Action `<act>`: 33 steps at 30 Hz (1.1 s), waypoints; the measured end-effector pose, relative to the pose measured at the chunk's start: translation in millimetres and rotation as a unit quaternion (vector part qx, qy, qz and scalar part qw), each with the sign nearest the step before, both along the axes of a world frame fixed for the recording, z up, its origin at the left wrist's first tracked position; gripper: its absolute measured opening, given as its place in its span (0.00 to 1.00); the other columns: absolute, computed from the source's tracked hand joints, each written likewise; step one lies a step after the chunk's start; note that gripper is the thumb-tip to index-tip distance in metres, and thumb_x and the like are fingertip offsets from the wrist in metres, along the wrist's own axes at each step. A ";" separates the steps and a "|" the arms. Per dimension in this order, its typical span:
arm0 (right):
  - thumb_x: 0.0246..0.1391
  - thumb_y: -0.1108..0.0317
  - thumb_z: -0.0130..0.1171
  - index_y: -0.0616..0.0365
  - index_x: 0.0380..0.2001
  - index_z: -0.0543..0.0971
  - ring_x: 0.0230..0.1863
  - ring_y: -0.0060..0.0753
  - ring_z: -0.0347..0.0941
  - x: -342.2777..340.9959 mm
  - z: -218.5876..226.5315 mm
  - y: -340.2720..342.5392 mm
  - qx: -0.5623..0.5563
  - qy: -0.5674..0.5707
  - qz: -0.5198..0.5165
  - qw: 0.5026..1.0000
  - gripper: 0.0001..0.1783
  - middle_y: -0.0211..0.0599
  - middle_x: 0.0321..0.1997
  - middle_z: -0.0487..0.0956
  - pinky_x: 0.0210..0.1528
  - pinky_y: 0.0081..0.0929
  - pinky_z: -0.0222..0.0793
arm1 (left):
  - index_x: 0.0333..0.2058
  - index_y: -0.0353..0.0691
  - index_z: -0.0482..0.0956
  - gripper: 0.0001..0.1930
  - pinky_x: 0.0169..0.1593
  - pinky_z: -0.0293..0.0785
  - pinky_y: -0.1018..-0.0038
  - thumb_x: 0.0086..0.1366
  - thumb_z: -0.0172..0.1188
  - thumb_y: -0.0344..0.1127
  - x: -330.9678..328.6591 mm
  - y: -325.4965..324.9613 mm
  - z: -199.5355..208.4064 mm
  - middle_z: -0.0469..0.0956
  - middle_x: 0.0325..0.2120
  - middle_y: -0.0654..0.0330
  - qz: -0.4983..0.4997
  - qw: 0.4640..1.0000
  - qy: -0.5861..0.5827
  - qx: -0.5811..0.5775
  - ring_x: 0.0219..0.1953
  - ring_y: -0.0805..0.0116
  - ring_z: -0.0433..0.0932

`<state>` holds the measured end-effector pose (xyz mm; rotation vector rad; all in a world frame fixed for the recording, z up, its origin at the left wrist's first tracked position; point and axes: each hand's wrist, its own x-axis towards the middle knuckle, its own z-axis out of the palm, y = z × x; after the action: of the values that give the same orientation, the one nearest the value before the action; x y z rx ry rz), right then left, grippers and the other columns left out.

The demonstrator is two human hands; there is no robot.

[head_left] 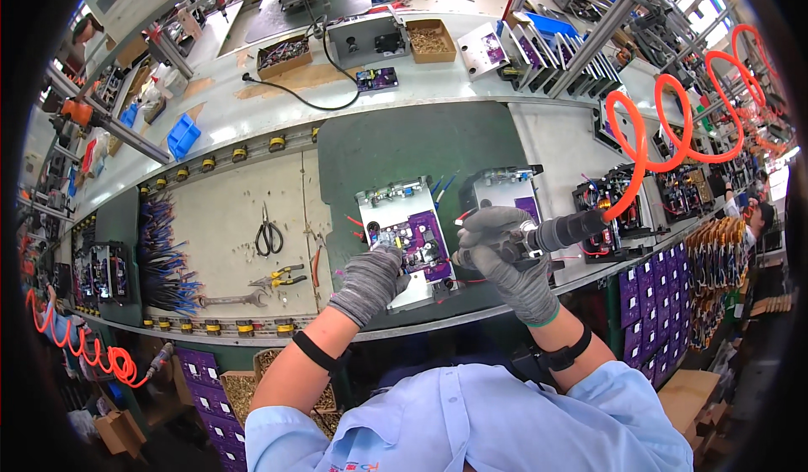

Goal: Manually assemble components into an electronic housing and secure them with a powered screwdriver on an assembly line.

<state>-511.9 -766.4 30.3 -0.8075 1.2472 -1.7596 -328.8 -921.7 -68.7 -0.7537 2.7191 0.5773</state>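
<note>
My left hand (370, 283), in a grey knit glove, rests on the left edge of a silvery metal chassis (380, 214), fingers curled against it; the fingertips are partly hidden. A purple circuit board (427, 245) lies in that chassis. My right hand (509, 266), gloved too, is wrapped round a dark pneumatic screwdriver (568, 230). The tool lies nearly level, its front end toward the board; its tip is hard to make out. Behind the right hand sits a second metal chassis (502, 190) with a purple board.
An orange coiled air hose (637, 169) runs from the tool to the upper right. Black-framed assemblies (602, 207) stand on the right. Scissors (268, 232), pliers (282, 278) and a wrench (231, 300) lie left of the green mat (337, 169), near bundled wires (164, 257).
</note>
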 end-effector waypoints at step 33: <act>0.53 0.82 0.66 0.58 0.48 0.78 0.47 0.22 0.79 18.4 -4.7 -21.0 0.023 0.139 0.139 0.980 0.19 0.31 0.46 0.80 0.50 0.23 0.79 | 0.49 0.39 0.78 0.27 0.49 0.80 0.58 0.60 0.69 0.53 -2.4 6.5 8.2 0.82 0.43 0.50 0.024 1.000 -0.004 -0.005 0.45 0.53 0.84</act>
<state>-493.5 -787.3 25.6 -1.1703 1.2769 -1.4221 -331.2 -915.2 -60.6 -0.8244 2.7045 0.5712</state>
